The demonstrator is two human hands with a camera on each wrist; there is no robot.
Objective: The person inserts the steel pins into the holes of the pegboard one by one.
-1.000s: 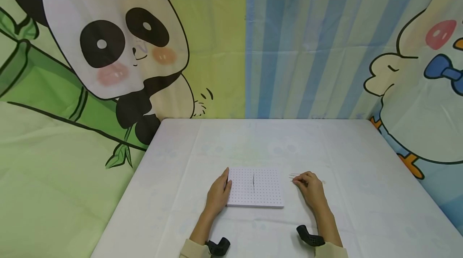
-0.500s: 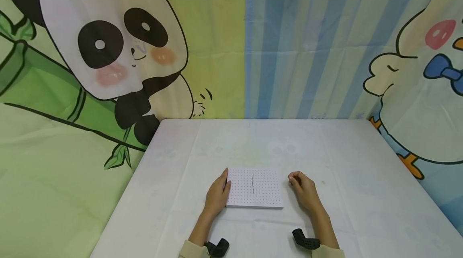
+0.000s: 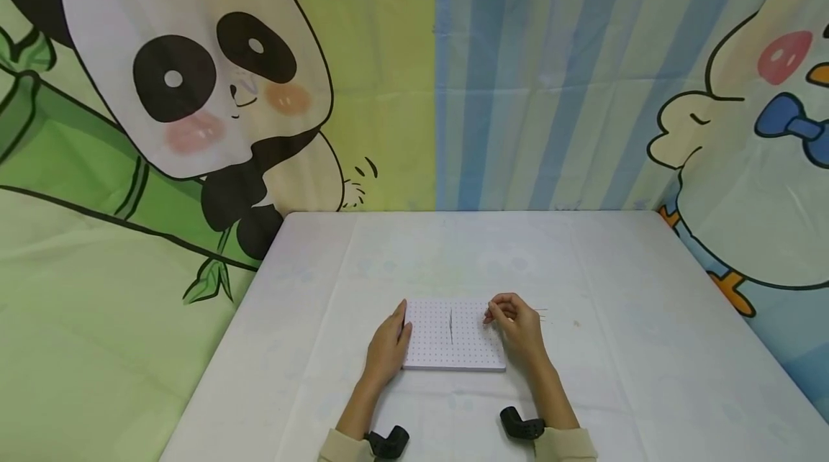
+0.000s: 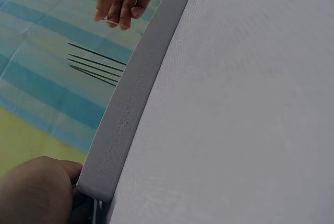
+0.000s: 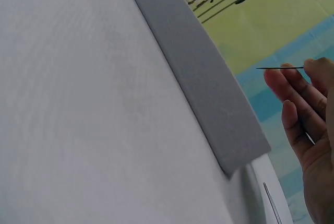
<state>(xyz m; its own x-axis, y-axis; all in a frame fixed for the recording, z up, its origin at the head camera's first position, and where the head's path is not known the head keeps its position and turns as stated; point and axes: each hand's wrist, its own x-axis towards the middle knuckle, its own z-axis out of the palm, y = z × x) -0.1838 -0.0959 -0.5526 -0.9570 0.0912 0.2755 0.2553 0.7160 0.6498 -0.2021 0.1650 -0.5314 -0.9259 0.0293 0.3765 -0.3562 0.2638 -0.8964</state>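
Note:
A white perforated board lies flat on the table. Several thin dark needles stand in a line near its middle; they rise above its edge in the left wrist view as a row of needles. My left hand grips the board's left edge, thumb at the near part. My right hand pinches one needle between thumb and fingertips, over the board's right edge; the needle lies roughly level in the right wrist view, its tip sticking out past the fingers.
More loose needles lie on the white tabletop right of the board, partly behind my right hand. Behind the table hangs a printed curtain with a panda and stripes.
My right hand has lifted from the loose needles on the right and moved left to the board, carrying a needle. My left hand keeps its place on the board's edge.

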